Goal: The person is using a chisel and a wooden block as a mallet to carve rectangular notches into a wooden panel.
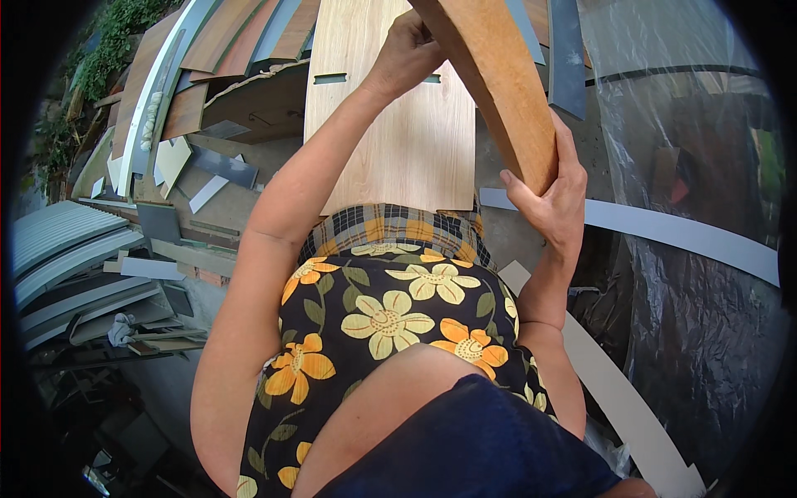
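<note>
A thick brown wooden board [498,75] is held up at a slant in front of me, its far end cut off by the top of the view. My right hand [554,195] wraps around its near end, thumb on one side and fingers along the other. At the board's left edge is my left hand [408,56], its fingers curled and partly hidden behind the wood. Below the board lies a pale wood-grain panel [398,141] with two dark slots, reaching to my lap.
Stacked panels and offcuts [241,37] fill the far left, with scrap pieces [220,170] on the ground. Corrugated sheets [70,236] lie at the left. Clear plastic sheeting [689,166] hangs at the right, near a long pale strip [681,232].
</note>
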